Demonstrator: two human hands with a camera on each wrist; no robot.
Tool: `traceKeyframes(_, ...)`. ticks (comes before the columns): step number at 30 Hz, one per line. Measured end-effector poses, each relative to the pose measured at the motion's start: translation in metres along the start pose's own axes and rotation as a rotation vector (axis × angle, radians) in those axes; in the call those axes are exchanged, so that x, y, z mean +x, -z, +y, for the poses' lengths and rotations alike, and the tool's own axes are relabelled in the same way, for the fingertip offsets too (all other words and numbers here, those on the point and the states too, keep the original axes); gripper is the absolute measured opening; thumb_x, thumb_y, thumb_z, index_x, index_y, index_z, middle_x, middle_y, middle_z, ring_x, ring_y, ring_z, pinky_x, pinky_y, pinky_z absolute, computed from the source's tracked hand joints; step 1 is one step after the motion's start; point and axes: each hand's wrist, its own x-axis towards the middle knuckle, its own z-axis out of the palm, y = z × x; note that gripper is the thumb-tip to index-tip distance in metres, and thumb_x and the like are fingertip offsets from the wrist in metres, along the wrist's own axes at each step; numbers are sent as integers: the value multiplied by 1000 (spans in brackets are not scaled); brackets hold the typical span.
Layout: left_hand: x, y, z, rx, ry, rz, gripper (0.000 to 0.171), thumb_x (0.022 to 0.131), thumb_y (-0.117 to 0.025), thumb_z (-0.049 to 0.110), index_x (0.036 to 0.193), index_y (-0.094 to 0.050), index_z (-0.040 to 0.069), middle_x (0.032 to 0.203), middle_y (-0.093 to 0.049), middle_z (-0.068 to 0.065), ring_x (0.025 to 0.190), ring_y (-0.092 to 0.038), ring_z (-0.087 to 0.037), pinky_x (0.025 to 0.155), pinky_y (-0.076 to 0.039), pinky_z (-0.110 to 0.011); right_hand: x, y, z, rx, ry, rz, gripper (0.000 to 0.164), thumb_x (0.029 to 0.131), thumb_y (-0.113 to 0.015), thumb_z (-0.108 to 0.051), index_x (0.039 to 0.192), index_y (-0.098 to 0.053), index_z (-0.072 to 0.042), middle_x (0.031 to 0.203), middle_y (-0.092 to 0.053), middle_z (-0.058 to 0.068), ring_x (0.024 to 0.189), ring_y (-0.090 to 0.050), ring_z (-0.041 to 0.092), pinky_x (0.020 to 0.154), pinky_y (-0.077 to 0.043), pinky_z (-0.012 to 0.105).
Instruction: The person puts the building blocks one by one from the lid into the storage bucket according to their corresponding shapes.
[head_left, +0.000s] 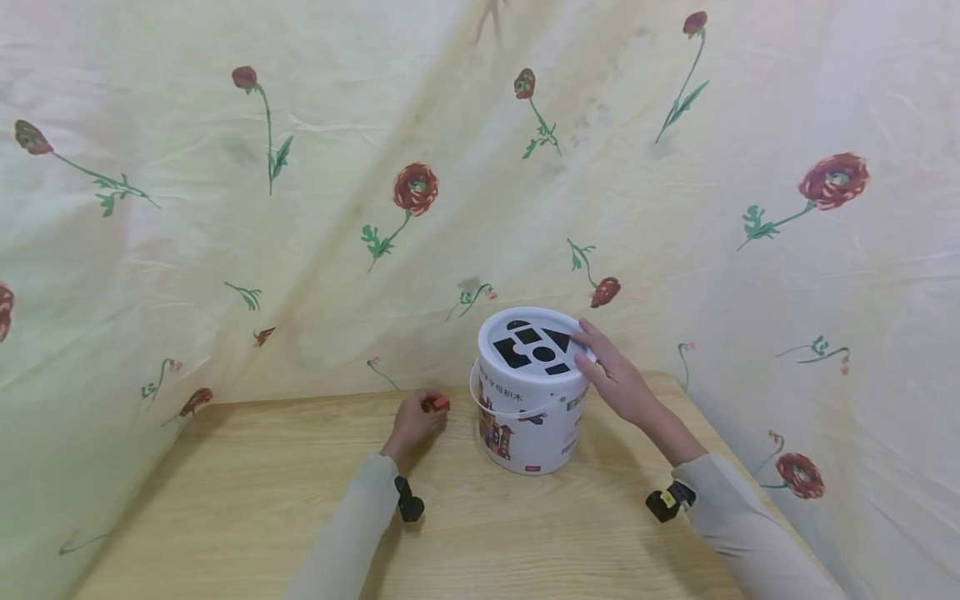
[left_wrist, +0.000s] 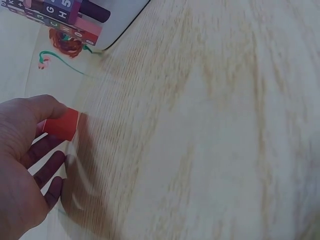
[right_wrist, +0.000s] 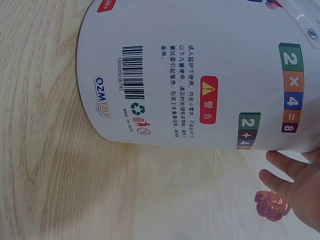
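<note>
Left of the bucket, my left hand (head_left: pixel 417 423) pinches a red block (left_wrist: pixel 64 125) between thumb and index finger; its other fingers are loosely bent in the left wrist view. A white toy bucket (head_left: pixel 531 433) stands upright on the table, printed with pictures and lettering. Its white lid (head_left: pixel 495 332) has several black cutouts, among them a circle, a triangle and a square. My right hand (head_left: pixel 617 379) rests at the lid's right rim with fingers extended. In the right wrist view, the fingertips (right_wrist: pixel 276 160) are right at the bucket's side near its top.
The wooden table (head_left: pixel 262 483) reaches back to a cream cloth (head_left: pixel 322 208) with red flowers, hanging behind and at both sides. A thin white handle (head_left: pixel 491 408) hangs across the bucket's front.
</note>
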Motion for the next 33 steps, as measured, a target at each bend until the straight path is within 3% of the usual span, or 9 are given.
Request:
traceKeyframes(15,-6,2,1,-7,20,-44,23,87,-75,1,109,-71,-1,102,-70,-15,91,-62,-23,81,-51,-34,1,-1,4,-6,6,3,53,109,-41,-35,156,-37,-11,172,-15,12,154,-21,44,116,-29,69)
traceKeyframes(25,-8,11,5,-12,26,-154,19,85,-75,-3,104,-72,0,101,-70,-12,89,-61,-18,80,-51,-29,3,0,4,-7,14,4,53,109,-41,-34,156,-37,-11,172,-15,11,154,-22,44,115,-30,69)
traceKeyframes(33,-12,17,8,-43,64,-185,19,85,-76,-1,104,-73,0,97,-72,-10,85,-61,-16,76,-50,-26,3,0,3,-11,10,3,54,109,-41,-35,156,-36,-10,172,-15,12,154,-22,44,114,-31,69)
